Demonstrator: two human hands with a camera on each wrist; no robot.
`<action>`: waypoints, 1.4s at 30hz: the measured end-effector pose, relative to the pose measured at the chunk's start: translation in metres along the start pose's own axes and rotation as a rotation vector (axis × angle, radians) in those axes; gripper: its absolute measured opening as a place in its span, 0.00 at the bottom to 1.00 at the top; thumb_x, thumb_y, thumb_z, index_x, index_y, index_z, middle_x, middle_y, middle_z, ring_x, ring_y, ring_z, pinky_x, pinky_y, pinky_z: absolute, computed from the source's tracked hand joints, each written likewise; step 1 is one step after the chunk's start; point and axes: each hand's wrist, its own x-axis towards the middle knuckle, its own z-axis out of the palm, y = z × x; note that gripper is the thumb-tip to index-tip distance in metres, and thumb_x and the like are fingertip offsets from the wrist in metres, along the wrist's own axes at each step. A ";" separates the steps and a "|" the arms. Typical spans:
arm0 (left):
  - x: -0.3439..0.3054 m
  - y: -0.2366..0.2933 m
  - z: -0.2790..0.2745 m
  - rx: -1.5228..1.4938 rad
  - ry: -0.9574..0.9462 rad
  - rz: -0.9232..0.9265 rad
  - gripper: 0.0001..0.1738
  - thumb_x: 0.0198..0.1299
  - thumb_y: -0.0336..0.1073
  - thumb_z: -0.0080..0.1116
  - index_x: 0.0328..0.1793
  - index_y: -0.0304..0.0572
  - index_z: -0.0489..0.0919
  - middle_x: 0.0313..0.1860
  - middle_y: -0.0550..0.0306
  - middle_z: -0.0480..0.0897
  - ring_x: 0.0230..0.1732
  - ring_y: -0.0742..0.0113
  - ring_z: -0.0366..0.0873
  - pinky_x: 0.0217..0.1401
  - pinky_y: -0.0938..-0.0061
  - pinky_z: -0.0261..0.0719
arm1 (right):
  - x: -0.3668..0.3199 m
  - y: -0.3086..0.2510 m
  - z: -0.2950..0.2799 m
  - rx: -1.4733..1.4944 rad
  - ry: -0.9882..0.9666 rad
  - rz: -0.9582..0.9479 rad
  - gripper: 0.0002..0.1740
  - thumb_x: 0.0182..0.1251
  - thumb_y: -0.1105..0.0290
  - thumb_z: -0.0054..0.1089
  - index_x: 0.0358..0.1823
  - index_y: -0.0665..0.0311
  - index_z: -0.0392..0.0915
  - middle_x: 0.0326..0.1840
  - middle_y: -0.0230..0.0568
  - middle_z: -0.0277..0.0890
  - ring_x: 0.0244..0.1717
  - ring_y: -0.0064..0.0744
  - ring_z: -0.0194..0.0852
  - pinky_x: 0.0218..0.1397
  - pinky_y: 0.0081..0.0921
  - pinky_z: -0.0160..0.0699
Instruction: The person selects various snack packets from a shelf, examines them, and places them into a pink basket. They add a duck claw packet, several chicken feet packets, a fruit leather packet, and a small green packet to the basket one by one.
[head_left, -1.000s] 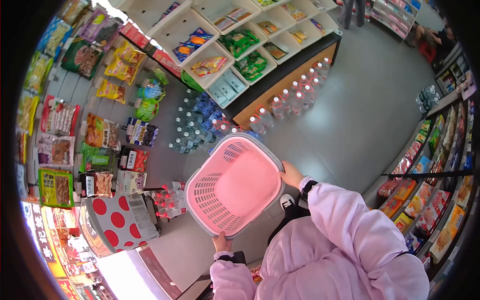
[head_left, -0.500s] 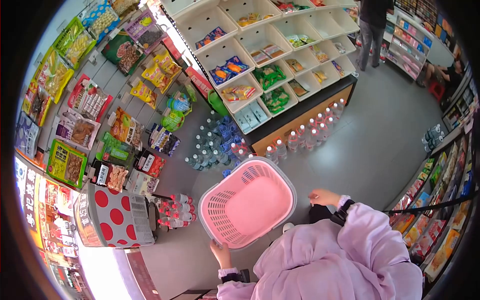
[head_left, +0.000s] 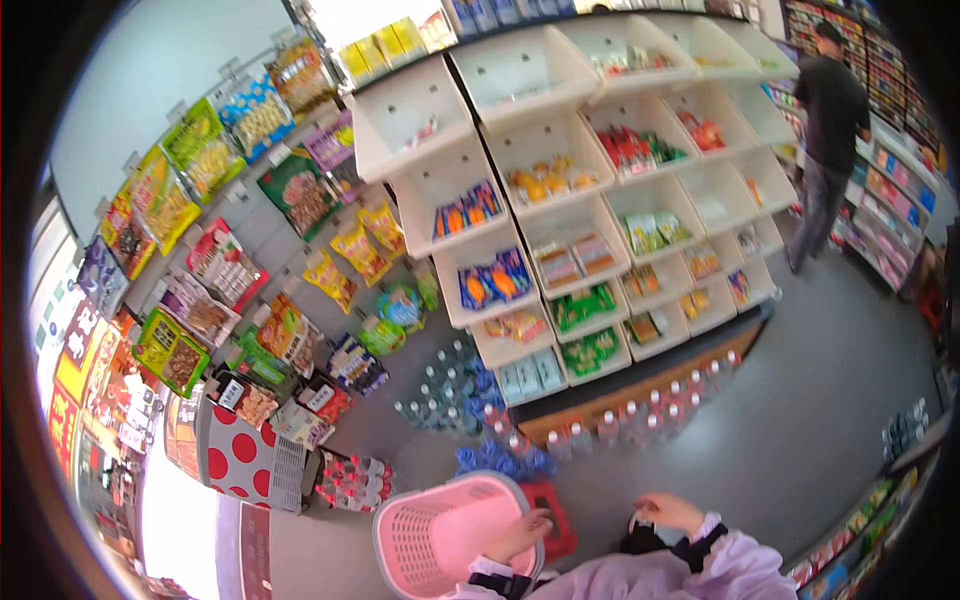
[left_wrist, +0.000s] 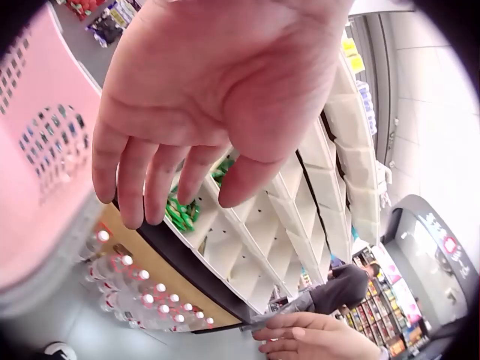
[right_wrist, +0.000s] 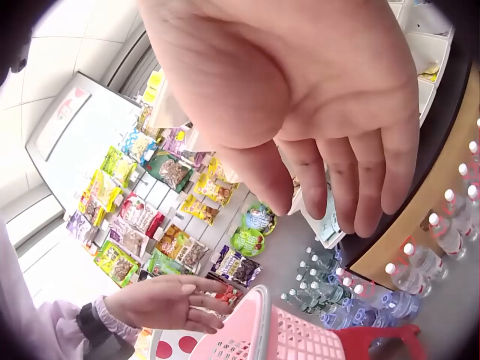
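One bare left hand (head_left: 516, 537) was held at the right-hand edge of a pale pink plastic basket with slotted walls and a grey rim (head_left: 462, 532). Its fingers were loosely straight, and nothing was gripped by them; in the right wrist view a gap was shown between the fingertips and the rim. The bare right hand (head_left: 674, 512) was held apart from the basket, beyond its right edge, the fingers relaxed and slightly bent, with nothing grasped. Black wristbands (head_left: 698, 550) were worn (pale lilac sleeves (head_left: 740, 568) were gathered just behind them). What bore the basket could not be told; a red plastic object (head_left: 554, 520) was seen just beside its right edge, partly hidden. Blue-tinted plastic bottles (head_left: 505, 460) were grouped beyond the basket's far edge, near the left corner of a tiered display of white bins (head_left: 525, 80). Clear plastic bottles with white caps (right_wrist: 409, 281) were lined along the display's lower front edge. Bright snack bags (head_left: 228, 262) were hung to the left, and a person in dark clothes (head_left: 833, 120) was seen past the display's right edge.
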 end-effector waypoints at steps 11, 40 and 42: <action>0.094 0.077 0.033 0.028 -0.074 0.049 0.26 0.58 0.42 0.51 0.59 0.34 0.63 0.49 0.47 0.73 0.51 0.62 0.71 0.53 0.74 0.69 | 0.005 0.020 -0.134 -0.071 -0.024 0.048 0.19 0.56 0.62 0.55 0.45 0.68 0.72 0.38 0.42 0.76 0.39 0.31 0.75 0.43 0.25 0.72; 0.155 0.426 -0.322 0.464 0.837 0.932 0.13 0.54 0.26 0.49 0.46 0.32 0.73 0.38 0.54 0.79 0.40 0.69 0.76 0.45 0.77 0.72 | 0.249 -0.432 -0.291 -0.560 -0.069 -0.924 0.15 0.58 0.70 0.50 0.47 0.66 0.68 0.41 0.46 0.71 0.41 0.43 0.71 0.42 0.31 0.71; 0.161 0.447 -0.349 0.461 0.860 0.932 0.13 0.54 0.27 0.49 0.47 0.33 0.73 0.38 0.52 0.79 0.41 0.66 0.76 0.46 0.76 0.71 | 0.271 -0.468 -0.288 -0.563 0.032 -1.029 0.15 0.57 0.70 0.50 0.46 0.65 0.68 0.40 0.46 0.71 0.40 0.44 0.71 0.42 0.32 0.71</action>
